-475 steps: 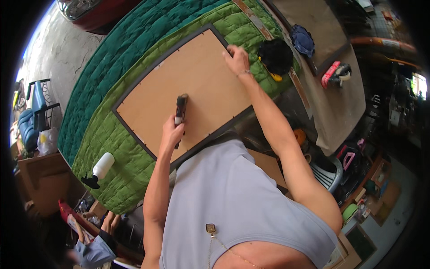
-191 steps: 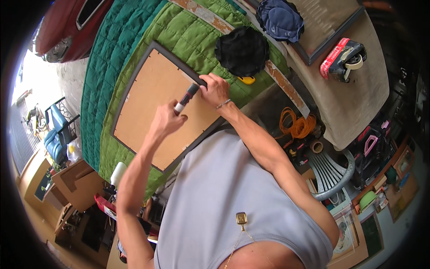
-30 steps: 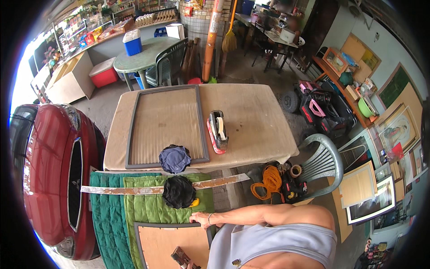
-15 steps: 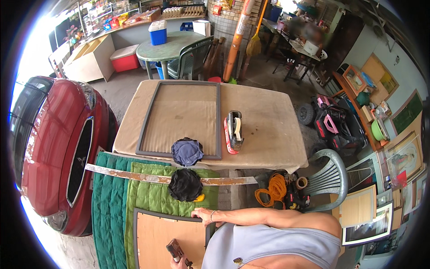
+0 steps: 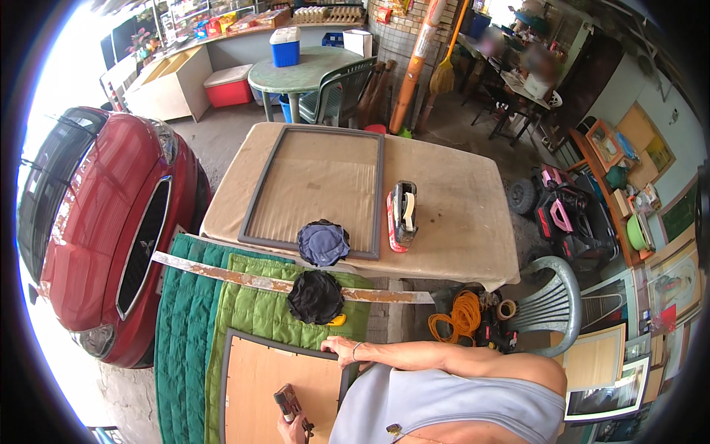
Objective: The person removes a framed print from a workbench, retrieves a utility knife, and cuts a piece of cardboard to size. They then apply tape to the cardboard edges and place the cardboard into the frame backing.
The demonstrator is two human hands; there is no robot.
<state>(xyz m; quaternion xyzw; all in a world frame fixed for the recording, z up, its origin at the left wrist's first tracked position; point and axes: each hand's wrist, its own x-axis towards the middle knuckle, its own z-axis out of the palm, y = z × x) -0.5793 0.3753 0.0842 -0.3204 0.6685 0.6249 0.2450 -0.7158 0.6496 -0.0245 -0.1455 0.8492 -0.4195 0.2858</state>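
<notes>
Open workshop w/ concrete floor, clutter along the walls. Far left a red car [image 5: 111,222] is sitting parked, nose toward the bench. Next to it green quilts [image 5: 200,325] are lying spread over the near tabletop, w/ a long worn strip [image 5: 244,279] running across their top edge. On the quilts a dark-rimmed frame [image 5: 274,385] w/ brown backing board is lying flat, lower centre. Left hand [image 5: 296,429] is showing at the bottom edge over the board, grip clenched round a small dark tool [image 5: 287,403]. Right hand [image 5: 342,349] is resting on the frame's top rim, fingers pressing flat, not grasping anything. Just above it a black cap [image 5: 316,296] is sitting on the strip, a yellow bit peeking out beside it. Farther back a second tabletop [image 5: 458,222] w/ tan cover is carrying a bigger grey frame [image 5: 310,192], a blue cap [image 5: 323,242] on its near rim, and a red tape dispenser [image 5: 401,214] just right of it. Orange cord [image 5: 462,314] is lying coiled on the floor, grey plastic chair [image 5: 555,303] at right.
</notes>
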